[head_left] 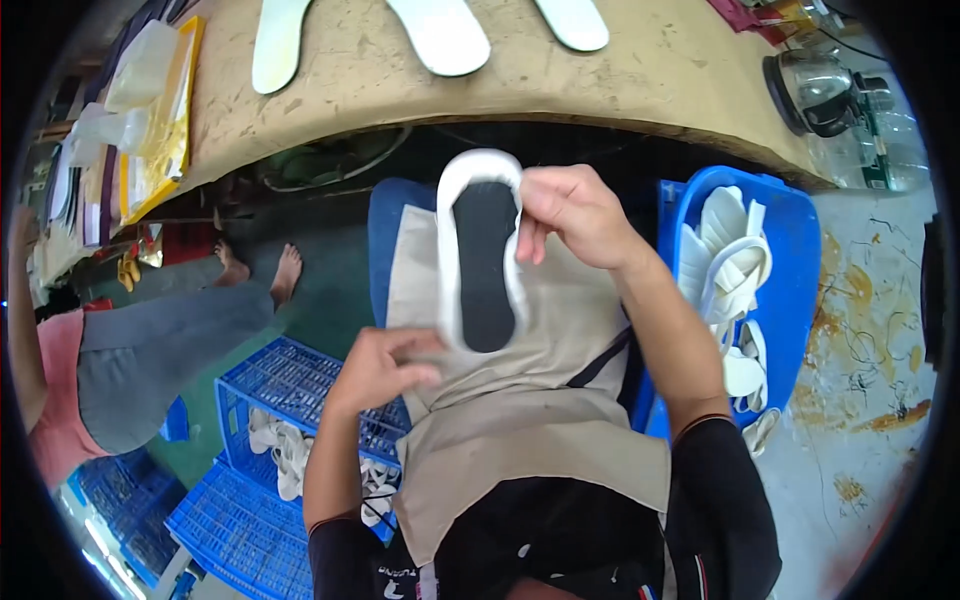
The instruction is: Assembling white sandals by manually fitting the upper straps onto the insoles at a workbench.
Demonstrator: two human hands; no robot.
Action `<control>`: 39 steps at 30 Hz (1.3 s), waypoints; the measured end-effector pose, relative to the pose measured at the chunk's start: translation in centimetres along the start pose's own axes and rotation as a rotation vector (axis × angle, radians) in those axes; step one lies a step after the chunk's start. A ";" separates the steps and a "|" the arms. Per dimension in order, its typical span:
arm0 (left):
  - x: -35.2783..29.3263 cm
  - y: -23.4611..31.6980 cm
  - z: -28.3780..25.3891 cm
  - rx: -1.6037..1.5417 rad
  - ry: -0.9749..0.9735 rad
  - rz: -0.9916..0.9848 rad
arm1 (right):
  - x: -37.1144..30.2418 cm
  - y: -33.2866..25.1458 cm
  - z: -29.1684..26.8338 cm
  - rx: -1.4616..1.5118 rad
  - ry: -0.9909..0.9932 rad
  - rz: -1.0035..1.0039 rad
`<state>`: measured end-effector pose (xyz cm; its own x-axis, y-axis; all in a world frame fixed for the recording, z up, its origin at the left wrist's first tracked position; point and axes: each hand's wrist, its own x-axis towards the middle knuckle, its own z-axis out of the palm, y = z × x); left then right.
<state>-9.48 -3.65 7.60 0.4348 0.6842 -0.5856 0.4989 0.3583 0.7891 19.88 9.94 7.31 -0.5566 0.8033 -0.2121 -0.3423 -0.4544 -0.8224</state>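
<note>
One-Sided Hold, Second Grip Pending

Step in hand: presumably handling and positioning a shoe-sole piece (486, 265). The piece is off the table (640, 85), above the apron-covered lap (570, 300), near the middle of the table's near edge. The right hand (580, 215) pinches its upper right side, thumb over the rim. The left hand (375, 372) is beside the lower left end, thumb and fingers spread; contact cannot be confirmed owing to blur.

Next move: likely calls for the left fingers to close on the lower end, steadying the piece without creasing its border.

Appearance: elongated, rounded at both ends, narrowed at the waist. A padded-looking white border (478, 165) surrounds a flat black panel (484, 300). The border's inner edge is uneven near the right thumb.
</note>
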 end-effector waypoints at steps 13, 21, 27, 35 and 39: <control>8.7 2.5 0.6 -0.292 0.533 0.329 | -1.2 5.3 1.5 -0.575 0.039 -0.058; 10.3 2.7 3.3 -0.617 0.611 0.478 | -2.2 3.5 0.0 -0.551 0.073 0.024; 9.2 4.4 2.6 -0.098 0.607 0.601 | -0.6 -0.8 -0.4 -0.805 -0.064 -0.050; 8.3 5.9 2.7 0.159 0.570 0.661 | -2.2 -2.0 1.0 -0.841 -0.092 -0.205; 8.5 7.9 3.6 0.236 0.522 0.686 | -4.0 -3.9 1.3 -1.294 -0.064 -0.315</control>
<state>0.87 2.75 8.20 0.3264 0.9225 0.2062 0.4208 -0.3371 0.8422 22.47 8.02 11.99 -0.6338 0.7700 0.0741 0.4784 0.4655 -0.7446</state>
